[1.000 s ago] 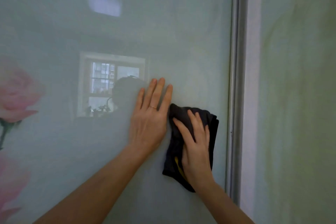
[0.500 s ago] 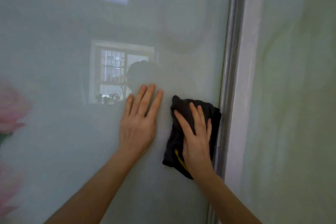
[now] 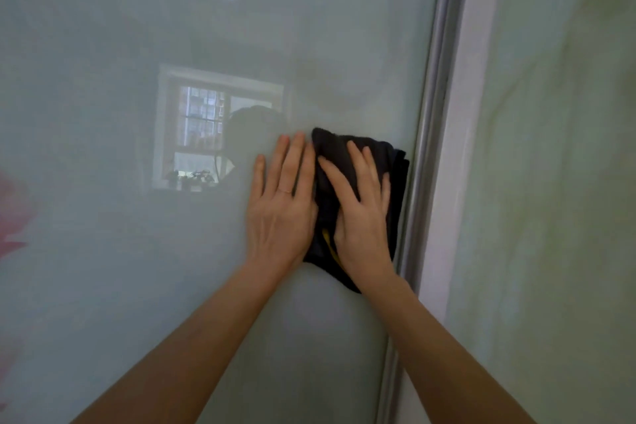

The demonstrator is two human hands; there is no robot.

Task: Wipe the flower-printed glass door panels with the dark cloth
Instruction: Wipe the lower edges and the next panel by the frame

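- Panels: two in view. The left panel (image 3: 137,251) fills most of the view and the right panel (image 3: 568,182) stands beyond the frame. Glass is stiff, smooth and breakable, so I judge it wants flat, even pressure and no knocks. It offers nothing to grasp, and a palm can only lean on it.
- Flower print (image 3: 13,217): one pink patch shows at the left panel's left edge. It is blurred, so I cannot tell whether it is one bloom or more.
- Frame (image 3: 433,113): one metal strip between the two panels.
- Reflected window (image 3: 206,124): one, on the left panel's middle.
- Left grip (image 3: 282,217): one bare hand, laid wide and flat on the left panel with fingers straight, holding nothing. Its thumb side touches the cloth's left edge.
- Right grip (image 3: 361,217): one bare hand, spread wide with straight fingers on top of the cloth. It presses the cloth to the glass and does not curl round it.
- Cloth (image 3: 330,155): one, dark and folded in layers, with a yellow bit (image 3: 327,241) showing by the right palm. It lies at the left panel's right edge, just beside the frame. It looks soft, light and limp. It likely glides easily on glass and would drop if pressure eases. The best hold is a palm on its middle with the fingers reaching its top edge.
- Ring (image 3: 285,190): one, on a left finger.
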